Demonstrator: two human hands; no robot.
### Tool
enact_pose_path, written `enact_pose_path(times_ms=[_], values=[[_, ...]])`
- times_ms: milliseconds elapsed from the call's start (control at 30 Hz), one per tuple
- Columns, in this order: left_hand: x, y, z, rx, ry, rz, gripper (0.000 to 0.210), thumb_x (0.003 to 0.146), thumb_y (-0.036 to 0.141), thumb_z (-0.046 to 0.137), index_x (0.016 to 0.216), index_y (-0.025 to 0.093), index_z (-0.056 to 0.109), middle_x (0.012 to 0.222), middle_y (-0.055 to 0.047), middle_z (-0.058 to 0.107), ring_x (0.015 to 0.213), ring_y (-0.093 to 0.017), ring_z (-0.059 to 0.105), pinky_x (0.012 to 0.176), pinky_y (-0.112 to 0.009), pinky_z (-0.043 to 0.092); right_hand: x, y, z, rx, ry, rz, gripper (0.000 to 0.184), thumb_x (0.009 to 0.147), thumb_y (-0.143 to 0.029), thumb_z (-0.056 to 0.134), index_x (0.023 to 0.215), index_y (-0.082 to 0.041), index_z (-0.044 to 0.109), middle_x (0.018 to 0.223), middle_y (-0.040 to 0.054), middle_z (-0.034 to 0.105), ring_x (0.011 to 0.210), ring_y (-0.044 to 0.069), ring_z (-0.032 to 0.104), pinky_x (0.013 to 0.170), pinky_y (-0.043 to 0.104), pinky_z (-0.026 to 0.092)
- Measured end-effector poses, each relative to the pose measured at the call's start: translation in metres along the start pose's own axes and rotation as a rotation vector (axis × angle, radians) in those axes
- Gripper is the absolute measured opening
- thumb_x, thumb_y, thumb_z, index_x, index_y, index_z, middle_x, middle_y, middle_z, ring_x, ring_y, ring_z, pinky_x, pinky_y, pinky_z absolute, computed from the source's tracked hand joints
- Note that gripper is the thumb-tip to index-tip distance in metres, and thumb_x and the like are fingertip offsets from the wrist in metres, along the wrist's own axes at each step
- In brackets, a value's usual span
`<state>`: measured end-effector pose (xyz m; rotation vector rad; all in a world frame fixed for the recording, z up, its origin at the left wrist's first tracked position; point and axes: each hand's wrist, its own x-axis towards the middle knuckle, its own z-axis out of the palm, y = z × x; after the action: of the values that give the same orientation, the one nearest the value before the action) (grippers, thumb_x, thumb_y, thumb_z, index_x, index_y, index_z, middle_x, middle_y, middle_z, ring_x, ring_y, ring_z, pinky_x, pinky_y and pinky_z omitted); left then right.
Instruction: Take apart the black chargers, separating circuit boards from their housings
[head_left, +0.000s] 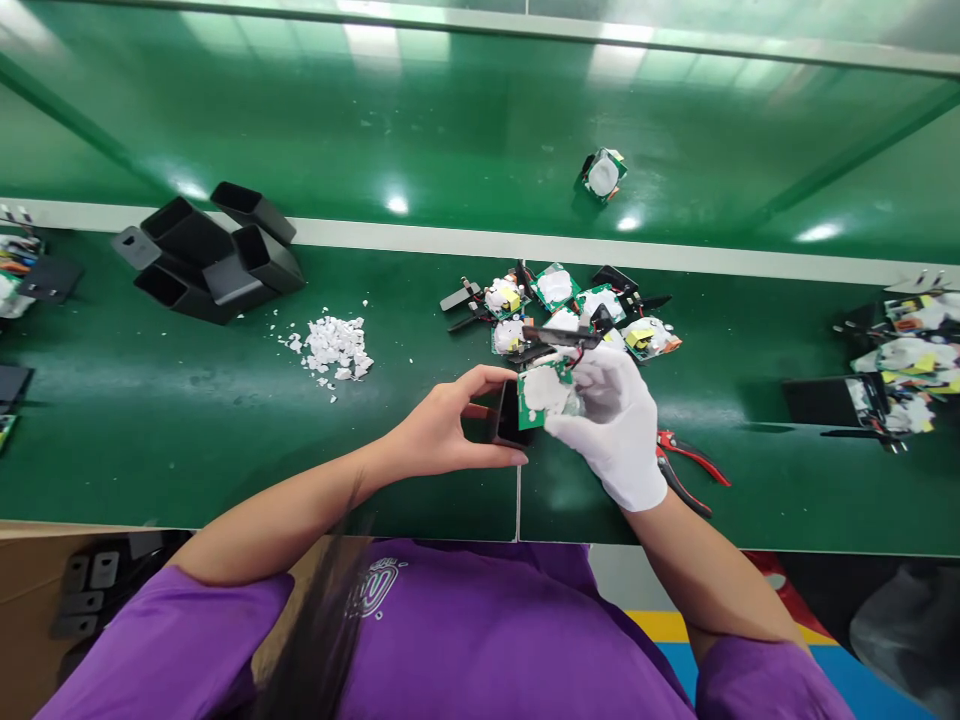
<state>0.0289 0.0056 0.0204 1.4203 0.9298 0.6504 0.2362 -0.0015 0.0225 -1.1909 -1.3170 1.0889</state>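
Observation:
My bare left hand (465, 425) is closed around a black rectangular plastic case (510, 418), its open end turned toward the right. In my white-gloved right hand (611, 420) is a green circuit board (534, 412) coated with white filler. A black end piece (561, 336) hangs on wires at the board's upper side. The board overlaps the mouth of the case; whether any of it is inside, I cannot tell. Just beyond my hands lies a cluster of similar circuit boards (555, 287) with white filler and yellow parts.
Red-handled pliers (694, 460) lie right of my glove. White crumbs (337, 345) are piled at left, and several black cases (191, 240) are stacked behind them. More boards (911, 355) sit at the far right. One board (604, 174) shows above the pale strip (420, 232).

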Motion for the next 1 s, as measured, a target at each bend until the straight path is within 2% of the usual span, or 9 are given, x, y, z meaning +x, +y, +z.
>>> enact_pose_path(times_ms=[167,267,367,567,767,1000], values=[[0.001,0.002,-0.002,-0.067,-0.015,-0.065,0.061,0.066,0.032,0.089,0.12,0.023,0.06,0.115,-0.005,0.073,0.105,-0.02,0.072,0.088,-0.03,0.062,0.006,-0.003,-0.004,0.08,0.059,0.1,0.06,0.055,-0.05,0.094,0.1,-0.027,0.063,0.092,-0.0005,0.07,0.084,0.02,0.069,0.081,0.039,0.059],[0.002,0.002,-0.002,-0.046,-0.009,-0.085,0.063,0.066,0.032,0.089,0.121,0.023,0.059,0.116,-0.006,0.074,0.107,-0.022,0.072,0.09,-0.032,0.062,0.003,-0.003,-0.003,0.052,0.021,0.114,0.062,0.056,-0.051,0.094,0.103,-0.027,0.062,0.097,0.002,0.072,0.089,0.023,0.071,0.085,0.042,0.059],[0.002,0.001,-0.001,0.016,0.012,-0.06,0.065,0.066,0.034,0.088,0.122,0.022,0.058,0.118,-0.007,0.074,0.106,-0.023,0.072,0.091,-0.035,0.062,-0.001,-0.002,0.0,-0.009,-0.029,0.055,0.061,0.059,-0.048,0.093,0.106,-0.027,0.061,0.1,0.0025,0.073,0.088,0.023,0.072,0.082,0.041,0.06],[0.0,-0.001,0.001,0.154,0.036,0.102,0.06,0.072,0.03,0.084,0.124,0.022,0.056,0.116,-0.005,0.075,0.097,-0.02,0.075,0.09,-0.033,0.064,-0.009,-0.001,0.0,-0.253,-0.093,-0.1,0.067,0.058,-0.045,0.095,0.112,-0.026,0.06,0.098,0.0033,0.074,0.09,0.025,0.074,0.084,0.041,0.061],[0.0,-0.004,0.0,0.23,0.064,0.216,0.059,0.072,0.023,0.083,0.124,0.023,0.055,0.115,-0.004,0.075,0.095,-0.019,0.076,0.089,-0.031,0.064,-0.008,0.001,0.0,-0.227,-0.144,-0.241,0.065,0.065,-0.039,0.094,0.118,-0.027,0.06,0.107,0.0054,0.074,0.096,0.025,0.075,0.086,0.041,0.062],[-0.003,-0.011,-0.001,0.315,0.114,0.283,0.058,0.071,0.027,0.083,0.122,0.021,0.056,0.109,-0.004,0.076,0.093,-0.019,0.076,0.088,-0.031,0.065,-0.006,0.002,0.0,-0.172,-0.177,-0.287,0.068,0.065,-0.034,0.094,0.123,-0.029,0.059,0.114,0.0068,0.073,0.101,0.026,0.074,0.092,0.042,0.062]])
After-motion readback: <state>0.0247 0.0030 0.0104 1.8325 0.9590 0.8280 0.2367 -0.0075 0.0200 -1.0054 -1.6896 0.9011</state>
